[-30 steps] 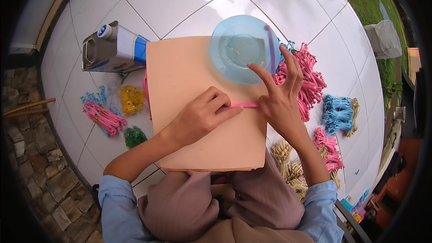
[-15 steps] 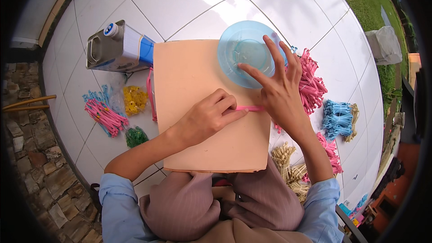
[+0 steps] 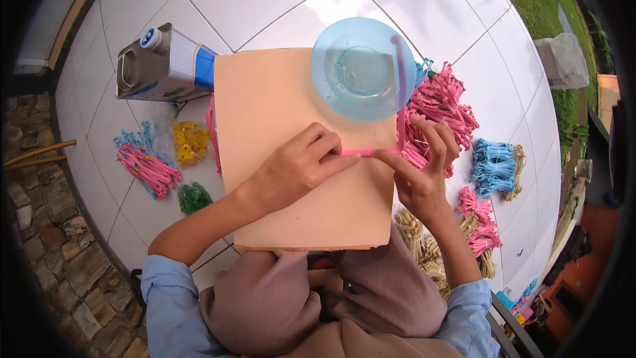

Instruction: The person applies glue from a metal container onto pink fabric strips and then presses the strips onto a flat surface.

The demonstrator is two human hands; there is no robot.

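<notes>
A narrow pink strip [image 3: 352,153] lies across the peach-coloured board [image 3: 298,219] on my lap. My left hand [image 3: 291,166] is closed on its left part, with thumb and fingertips pressed together on the strip. My right hand [image 3: 424,176] has its fingers apart; one fingertip rests on the strip just right of the left hand, and the others are raised. Farther right, pink strip shows bending upward beside the bowl; whether it is the same piece I cannot tell. The translucent blue bowl [image 3: 324,86], holding something clear, stands at the board's far right corner.
A metal can [image 3: 142,69] stands left of the board. Near it lie pink and blue strips [image 3: 149,169], a yellow bundle [image 3: 190,142] and a green bundle [image 3: 193,199]. Right of the board are pink bundles [image 3: 444,109], blue bundles [image 3: 493,167] and beige bundles [image 3: 412,233].
My right hand has come back from over the bowl, toward me, and a fingertip now touches the strip. My left hand keeps its hold. The whole view has shifted slightly.
</notes>
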